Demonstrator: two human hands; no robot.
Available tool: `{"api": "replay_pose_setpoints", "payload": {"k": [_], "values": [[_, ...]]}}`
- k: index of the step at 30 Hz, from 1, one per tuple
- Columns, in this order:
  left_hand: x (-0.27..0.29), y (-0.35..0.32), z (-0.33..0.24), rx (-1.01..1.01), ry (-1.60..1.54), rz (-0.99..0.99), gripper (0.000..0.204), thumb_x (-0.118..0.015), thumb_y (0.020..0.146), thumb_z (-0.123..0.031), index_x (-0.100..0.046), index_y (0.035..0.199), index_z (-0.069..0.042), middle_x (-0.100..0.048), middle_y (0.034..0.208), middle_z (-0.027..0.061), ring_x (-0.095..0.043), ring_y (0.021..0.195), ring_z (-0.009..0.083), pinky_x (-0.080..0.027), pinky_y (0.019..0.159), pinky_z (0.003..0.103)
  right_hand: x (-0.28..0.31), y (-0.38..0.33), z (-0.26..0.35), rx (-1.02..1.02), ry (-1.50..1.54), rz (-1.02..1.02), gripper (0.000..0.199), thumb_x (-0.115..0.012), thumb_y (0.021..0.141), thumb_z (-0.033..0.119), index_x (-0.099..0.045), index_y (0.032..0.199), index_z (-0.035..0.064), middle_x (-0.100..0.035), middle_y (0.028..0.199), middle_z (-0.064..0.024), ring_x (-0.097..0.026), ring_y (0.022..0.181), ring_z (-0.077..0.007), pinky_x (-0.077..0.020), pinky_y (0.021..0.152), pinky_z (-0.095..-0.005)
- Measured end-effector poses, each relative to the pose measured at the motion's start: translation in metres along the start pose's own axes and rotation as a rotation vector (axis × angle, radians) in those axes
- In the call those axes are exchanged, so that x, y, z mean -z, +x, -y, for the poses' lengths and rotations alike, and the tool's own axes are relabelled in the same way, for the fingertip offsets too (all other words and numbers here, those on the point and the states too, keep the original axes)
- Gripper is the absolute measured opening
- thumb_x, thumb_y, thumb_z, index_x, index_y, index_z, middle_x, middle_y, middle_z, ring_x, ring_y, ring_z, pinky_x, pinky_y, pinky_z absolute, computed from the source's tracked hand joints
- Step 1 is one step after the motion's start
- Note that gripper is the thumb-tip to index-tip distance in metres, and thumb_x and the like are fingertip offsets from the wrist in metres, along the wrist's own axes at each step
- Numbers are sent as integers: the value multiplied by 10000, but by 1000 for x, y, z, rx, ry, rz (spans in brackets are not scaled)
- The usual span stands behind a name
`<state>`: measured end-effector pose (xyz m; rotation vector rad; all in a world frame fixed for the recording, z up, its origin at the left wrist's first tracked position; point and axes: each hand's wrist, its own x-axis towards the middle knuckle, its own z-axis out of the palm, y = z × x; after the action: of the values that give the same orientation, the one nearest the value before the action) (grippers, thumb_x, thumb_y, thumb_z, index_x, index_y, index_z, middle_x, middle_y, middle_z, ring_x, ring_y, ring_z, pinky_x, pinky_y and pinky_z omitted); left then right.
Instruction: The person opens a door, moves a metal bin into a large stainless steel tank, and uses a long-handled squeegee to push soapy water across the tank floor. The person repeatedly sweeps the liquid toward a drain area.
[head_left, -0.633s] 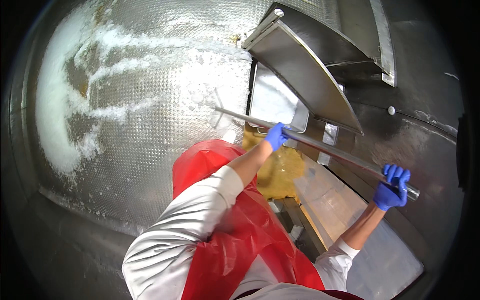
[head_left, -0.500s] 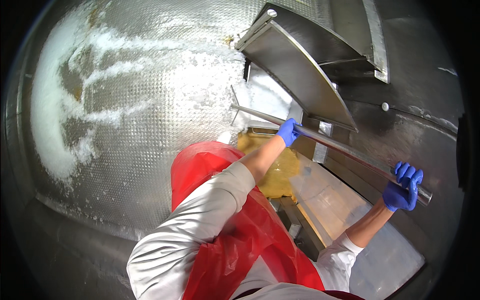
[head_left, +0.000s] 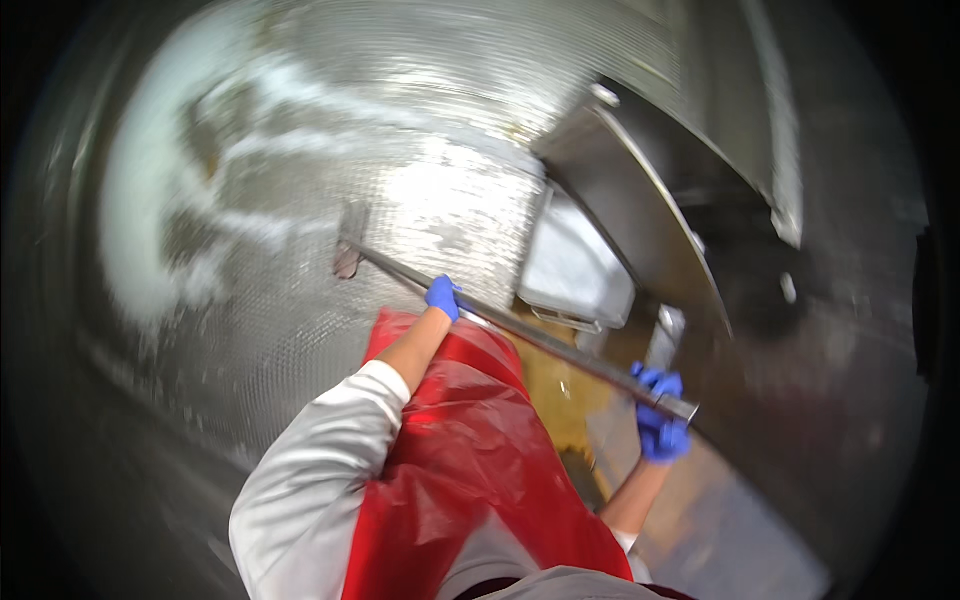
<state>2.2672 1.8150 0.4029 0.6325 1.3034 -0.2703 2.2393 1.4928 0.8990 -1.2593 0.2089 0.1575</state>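
Note:
A long-handled metal scraper (head_left: 545,342) slants across the view, its flat crosswise head over the dimpled metal floor (head_left: 280,350) at the left. My left hand (head_left: 443,298), in a blue glove, is closed round the shaft partway along. Near the shaft's end, my right hand (head_left: 660,418), also gloved in blue, grips it, with the metal tip sticking out beyond. White crushed ice (head_left: 135,230) lies in a thick curved bank at the far left, with streaks running right from it. Motion blurs the scraper's head, so its exact shape and floor contact are unclear.
Right of the floor, a raised metal flap (head_left: 640,180) with a curved edge stands beside an opening. Below it sits a pale tub (head_left: 570,318) with whitish contents. A yellowish surface (head_left: 555,390) and a pale flat panel (head_left: 710,530) lie at lower right. Metal walls surround the floor.
The scraper's head has swung left from beside the opening onto the floor towards the ice. Both hands have moved left with the shaft, still gripping it. The view has shifted too.

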Motion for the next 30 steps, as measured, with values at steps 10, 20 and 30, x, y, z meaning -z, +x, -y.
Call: {"api": "replay_pose_setpoints", "payload": {"k": [10, 20, 30], "values": [[176, 38, -241, -240, 162, -496, 292, -582, 808, -241, -648, 865, 38, -651, 739, 190, -638, 621, 323, -496, 532, 453, -211, 28, -131, -170, -1889, 735, 366, -757, 777, 394, -607, 960, 114, -672, 746, -153, -674, 657, -370, -528, 594, -488], [293, 142, -499, -74, -377, -376, 70, -598, 840, -116, -537, 830, -83, -522, 607, 50, -518, 443, 182, -421, 383, 331, -399, 126, -339, -326, -1979, 632, 402, -716, 741, 501, -657, 770, 103, -680, 730, -189, -668, 680, -418, -534, 611, -504], [453, -13, -1060, -1024, -334, -295, 243, -606, 905, -111, -532, 1123, -34, -533, 810, 18, -529, 671, 109, -460, 567, 284, -828, 297, -624, -95, -1427, 817, 423, -767, 808, 384, -658, 729, -16, -622, 627, -240, -658, 554, -347, -453, 516, -458]]}}
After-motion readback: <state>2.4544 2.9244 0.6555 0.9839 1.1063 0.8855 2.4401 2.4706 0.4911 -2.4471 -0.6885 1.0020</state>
